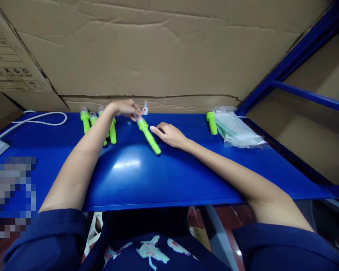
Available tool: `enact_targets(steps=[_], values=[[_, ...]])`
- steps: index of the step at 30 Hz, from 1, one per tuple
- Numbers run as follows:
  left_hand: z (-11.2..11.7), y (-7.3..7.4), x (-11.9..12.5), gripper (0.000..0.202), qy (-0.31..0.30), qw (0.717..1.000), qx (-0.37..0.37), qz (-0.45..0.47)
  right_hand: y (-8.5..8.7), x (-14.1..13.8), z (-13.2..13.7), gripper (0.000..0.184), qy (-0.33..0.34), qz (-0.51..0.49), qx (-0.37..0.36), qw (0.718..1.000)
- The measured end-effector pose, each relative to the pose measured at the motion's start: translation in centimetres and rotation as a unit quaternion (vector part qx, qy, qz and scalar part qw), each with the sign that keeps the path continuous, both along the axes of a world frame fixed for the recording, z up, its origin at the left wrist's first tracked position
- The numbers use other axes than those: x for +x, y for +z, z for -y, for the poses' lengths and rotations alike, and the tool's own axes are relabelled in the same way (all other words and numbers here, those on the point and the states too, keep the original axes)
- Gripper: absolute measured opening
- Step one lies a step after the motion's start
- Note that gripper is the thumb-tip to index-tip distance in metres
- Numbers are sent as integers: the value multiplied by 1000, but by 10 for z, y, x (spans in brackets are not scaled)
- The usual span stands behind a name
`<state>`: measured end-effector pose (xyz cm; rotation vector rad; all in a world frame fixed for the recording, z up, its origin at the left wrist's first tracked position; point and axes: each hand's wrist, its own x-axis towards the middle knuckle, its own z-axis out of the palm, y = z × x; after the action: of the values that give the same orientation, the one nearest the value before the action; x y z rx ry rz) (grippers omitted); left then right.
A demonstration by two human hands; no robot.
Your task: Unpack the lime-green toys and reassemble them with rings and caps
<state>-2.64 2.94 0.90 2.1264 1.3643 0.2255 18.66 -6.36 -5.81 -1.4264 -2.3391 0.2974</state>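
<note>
Behind the left forearm (79, 165), several clear-tipped green sticks (113, 132) are partly hidden.

We record both forearms (81, 162) angled inward, our left hand (127, 108) pinching, our right hand (171, 134) (thumb (156, 130) extended) loosely curled.

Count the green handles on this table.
At least 5: one green handle held at its clear end by the left hand, another beside the clear bag, and three or more clustered around the left forearm, which may hide others.
</note>
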Motion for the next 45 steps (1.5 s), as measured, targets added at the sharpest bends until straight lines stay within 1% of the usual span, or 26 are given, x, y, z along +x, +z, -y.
enact_targets(steps=[2, 4, 6, 8, 10, 14, 15, 16, 18, 20, 22, 24, 25, 27, 29, 30, 31, 33, 34, 36, 37, 38, 40, 42, 43, 45], values=[[0, 2, 0, 33, 19, 999, 16, 41, -2, 5, -6, 45, 20, -51, -31, 998], [-1, 4, -1, 35, 24, 998, 30, 50, -3, 12, -13, 31, 24, -96, -62, 993], [-3, 6, -2, 37, 13, 999, 48, 17, -4, 18, -18, 21, 19, -140, -77, 987], [-3, 9, 0, 40, -3, 996, 78, -45, -4, 23, -21, 16, 9, -166, -71, 984], [0, 11, 6, 44, -22, 987, 118, -106, -3, 26, -24, 21, 6, -192, -83, 978], [13, 8, 23, 59, -85, 960, 210, -167, 1, 31, -27, 41, 25, -277, -213, 937], [17, 5, 26, 63, -102, 953, 227, -173, 3, 32, -27, 44, 34, -279, -227, 932], [20, 1, 28, 65, -110, 948, 241, -178, 4, 33, -27, 46, 45, -267, -221, 937], [25, -6, 28, 69, -114, 941, 254, -192, 6, 34, -26, 45, 66, -207, -156, 964], [28, -13, 23, 69, -109, 939, 250, -208, 7, 32, -23, 43, 78, -116, -72, 988], [31, -19, 15, 64, -107, 942, 233, -215, 7, 27, -18, 39, 76, -21, -9, 997], [34, -24, 5, 58, -118, 952, 202, -196, 7, 21, -12, 36, 71, 70, 40, 994], [35, -26, 0, 56, -127, 960, 178, -176, 7, 18, -9, 38, 69, 112, 68, 989], [39, -32, -9, 54, -142, 978, 101, -116, 8, 13, -5, 44, 83, 176, 127, 973], [42, -37, -16, 54, -141, 989, 9, -44, 10, 13, -3, 45, 112, 201, 172, 958], [43, -39, -18, 54, -136, 990, -22, -11, 11, 14, -3, 45, 121, 200, 189, 954], [45, -41, -20, 54, -130, 991, -34, 15, 12, 15, -4, 45, 119, 189, 202, 953], [46, -44, -19, 53, -111, 993, -5, 40, 13, 21, -6, 49, 65, 144, 206, 966], [47, -44, -17, 53, -100, 994, 20, 38, 12, 24, -8, 50, 22, 116, 188, 975], [47, -45, -14, 54, -84, 995, 54, 19, 11, 30, -14, 49, -41, 56, 113, 991], [47, -46, -12, 54, -79, 995, 65, 9, 9, 32, -17, 49, -47, 19, 75, 996], [47, -46, -11, 53, -76, 994, 74, 1, 8, 34, -21, 48, -37, -24, 49, 998], [46, -48, -10, 52, -68, 994, 83, -1, 4, 37, -28, 43, 1, -131, 31, 991], [45, -50, -11, 52, -56, 995, 82, 7, 0, 38, -34, 47, 3, -239, 17, 971], [45, -50, -11, 52, -52, 996, 78, 9, -2, 38, -36, 48, -5, -276, -11, 961], [44, -52, -12, 53, -52, 996, 72, 9, -4, 39, -38, 44, -14, -316, -92, 944]])
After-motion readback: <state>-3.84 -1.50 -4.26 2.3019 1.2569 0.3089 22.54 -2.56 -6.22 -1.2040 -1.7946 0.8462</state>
